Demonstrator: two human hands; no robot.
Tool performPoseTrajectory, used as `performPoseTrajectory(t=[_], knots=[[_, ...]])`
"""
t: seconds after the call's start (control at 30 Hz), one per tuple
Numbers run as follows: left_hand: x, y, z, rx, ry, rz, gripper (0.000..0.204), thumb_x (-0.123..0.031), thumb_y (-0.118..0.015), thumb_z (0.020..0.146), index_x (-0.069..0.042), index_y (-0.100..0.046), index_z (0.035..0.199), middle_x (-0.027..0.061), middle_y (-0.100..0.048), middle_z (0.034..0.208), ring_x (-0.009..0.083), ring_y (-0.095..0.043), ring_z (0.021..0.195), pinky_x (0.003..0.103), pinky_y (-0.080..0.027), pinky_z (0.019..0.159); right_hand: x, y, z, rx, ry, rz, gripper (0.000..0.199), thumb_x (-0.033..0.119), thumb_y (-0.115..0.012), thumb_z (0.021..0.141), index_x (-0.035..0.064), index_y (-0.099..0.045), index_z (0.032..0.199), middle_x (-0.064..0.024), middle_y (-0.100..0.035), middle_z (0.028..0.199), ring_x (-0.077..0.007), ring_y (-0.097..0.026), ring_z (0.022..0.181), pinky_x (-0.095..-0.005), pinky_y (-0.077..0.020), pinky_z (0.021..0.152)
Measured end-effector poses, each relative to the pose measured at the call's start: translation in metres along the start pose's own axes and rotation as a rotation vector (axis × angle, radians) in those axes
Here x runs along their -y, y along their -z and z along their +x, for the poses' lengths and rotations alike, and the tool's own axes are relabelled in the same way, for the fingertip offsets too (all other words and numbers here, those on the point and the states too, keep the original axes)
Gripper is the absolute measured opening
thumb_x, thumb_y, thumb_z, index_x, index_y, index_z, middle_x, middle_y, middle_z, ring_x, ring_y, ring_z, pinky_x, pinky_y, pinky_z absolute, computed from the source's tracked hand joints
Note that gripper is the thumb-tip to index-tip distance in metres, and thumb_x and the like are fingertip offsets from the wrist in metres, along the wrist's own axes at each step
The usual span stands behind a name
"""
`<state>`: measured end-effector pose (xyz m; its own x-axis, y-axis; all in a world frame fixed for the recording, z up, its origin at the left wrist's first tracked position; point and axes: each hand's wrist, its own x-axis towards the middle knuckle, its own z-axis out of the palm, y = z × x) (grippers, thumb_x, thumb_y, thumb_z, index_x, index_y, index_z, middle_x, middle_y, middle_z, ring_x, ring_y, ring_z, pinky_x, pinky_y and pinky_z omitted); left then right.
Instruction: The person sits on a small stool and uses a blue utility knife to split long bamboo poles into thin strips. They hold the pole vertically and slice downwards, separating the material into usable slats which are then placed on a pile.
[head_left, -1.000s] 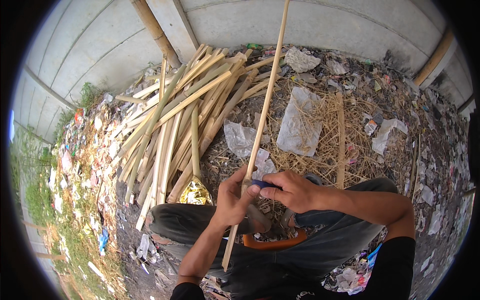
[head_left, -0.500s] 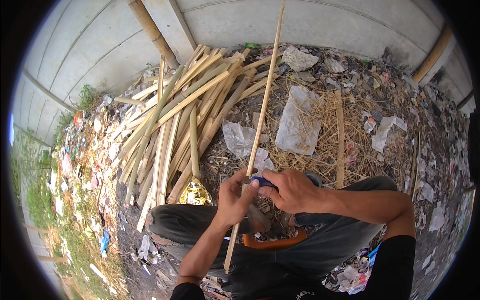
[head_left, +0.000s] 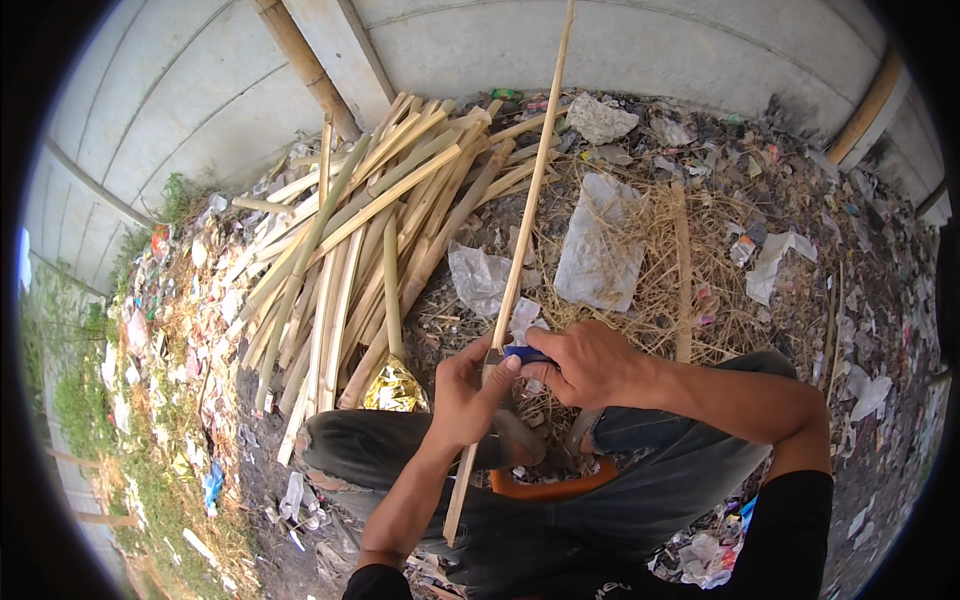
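A heap of split bamboo slats is piled against the concrete wall, with plastic scraps strewn over straw

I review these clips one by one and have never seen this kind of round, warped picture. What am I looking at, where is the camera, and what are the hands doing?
There is no machine here: a person works with bare hands. The camera sits on the person's head and looks down; its fisheye lens bends straight edges.

The left hand has its grip on a long bamboo strip, which runs from the lap up toward the concrete wall. The right hand holds a small blue-handled tool against the strip.

On the ground lie a pile of split bamboo, dry straw, plastic bags and scattered litter. An orange object rests at the lap.
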<state>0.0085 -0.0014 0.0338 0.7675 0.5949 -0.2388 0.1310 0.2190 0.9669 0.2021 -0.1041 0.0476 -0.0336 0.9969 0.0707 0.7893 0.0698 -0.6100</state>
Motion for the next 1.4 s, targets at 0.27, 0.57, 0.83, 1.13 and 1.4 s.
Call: performPoseTrajectory(t=[0.27, 0.57, 0.83, 1.13, 1.4], knots=[[0.037, -0.009, -0.008, 0.142, -0.254, 0.032, 0.044, -0.012, -0.072, 0.098, 0.006, -0.06, 0.136, -0.0007, -0.064, 0.09, 0.0039, -0.05, 0.069, 0.021, -0.039, 0.06, -0.049, 0.093, 0.012, -0.508, -0.189, 0.036, 0.034, 0.03, -0.055, 0.106, -0.0011, -0.057, 0.092, -0.0201, -0.058, 0.065, -0.0389, -0.06, 0.06, -0.0479, -0.0422, 0.057], [0.014, 0.007, -0.002, 0.017, -0.099, -0.109, 0.061, -0.043, -0.047, 0.108, 0.006, -0.051, 0.144, 0.0023, -0.054, 0.075, 0.0068, -0.041, 0.042, 0.022, -0.03, 0.037, 0.001, 0.049, -0.004, -0.203, -0.117, 0.07, 0.043, 0.042, -0.057, 0.102, 0.0008, -0.06, 0.09, -0.0212, -0.062, 0.062, -0.0438, -0.065, 0.062, -0.0512, -0.0483, 0.058], [0.027, 0.011, 0.003, 0.024, -0.079, -0.206, 0.081, -0.062, -0.026, 0.108, 0.004, -0.051, 0.146, 0.0024, -0.058, 0.078, 0.0065, -0.044, 0.049, 0.022, -0.033, 0.043, 0.011, 0.005, -0.007, -0.008, -0.06, 0.012, 0.051, 0.047, -0.054, 0.104, -0.0006, -0.063, 0.087, -0.0212, -0.061, 0.059, -0.0432, -0.066, 0.059, -0.0519, -0.0529, 0.058], [0.031, 0.005, 0.001, -0.05, -0.04, -0.064, 0.08, -0.063, -0.026, 0.107, 0.002, -0.049, 0.149, 0.0023, -0.053, 0.077, 0.0084, -0.042, 0.046, 0.022, -0.032, 0.041, -0.005, 0.006, 0.012, -0.089, -0.057, -0.16, 0.052, 0.048, -0.053, 0.103, 0.0012, -0.067, 0.086, -0.0223, -0.065, 0.062, -0.0433, -0.068, 0.059, -0.0517, -0.0536, 0.056], [0.034, 0.008, 0.0, 0.033, 0.036, -0.264, 0.076, -0.058, -0.029, 0.11, 0.004, -0.046, 0.149, 0.0023, -0.052, 0.076, 0.0094, -0.043, 0.049, 0.023, -0.034, 0.042, 0.002, -0.002, 0.005, -0.018, -0.009, -0.165, 0.053, 0.049, -0.051, 0.104, -0.0006, -0.065, 0.091, -0.0227, -0.065, 0.061, -0.0437, -0.068, 0.058, -0.0519, -0.055, 0.056]])
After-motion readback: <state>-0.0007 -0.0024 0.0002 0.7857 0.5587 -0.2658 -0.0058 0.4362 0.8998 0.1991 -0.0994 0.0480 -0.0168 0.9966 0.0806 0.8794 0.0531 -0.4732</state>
